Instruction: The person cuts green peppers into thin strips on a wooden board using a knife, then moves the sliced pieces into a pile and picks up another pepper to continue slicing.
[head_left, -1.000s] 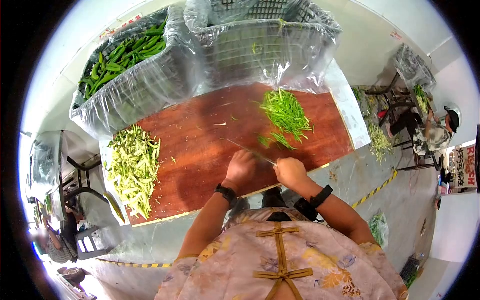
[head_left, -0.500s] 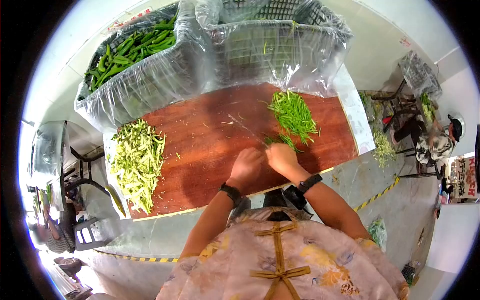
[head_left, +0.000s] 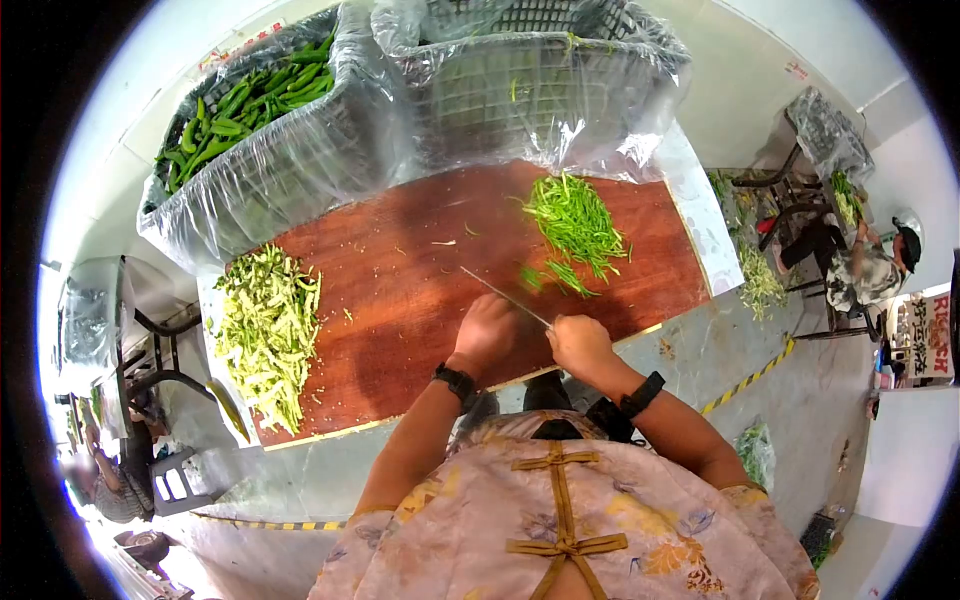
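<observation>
Steel knife (head_left: 503,297) gripped in my right hand (head_left: 578,343), left hand (head_left: 487,330) curled beside the blade: a slip risks cutting my knuckles.

Pale, plain walls (head_left: 740,70) all round, evenly and brightly lit. Grey concrete floor (head_left: 800,400), scuffed, crossed by a yellow-and-black hazard stripe (head_left: 750,380) to the right and another low at the left. Green trimmings scattered on the floor (head_left: 758,285) at the right. Dark metal chair frames (head_left: 775,200) there too, beside a seated person in a cap (head_left: 880,262). A sign with red lettering (head_left: 930,335) at the far right edge. More dark metal framing (head_left: 160,355) at the left, near another person low in the corner (head_left: 110,495).
</observation>
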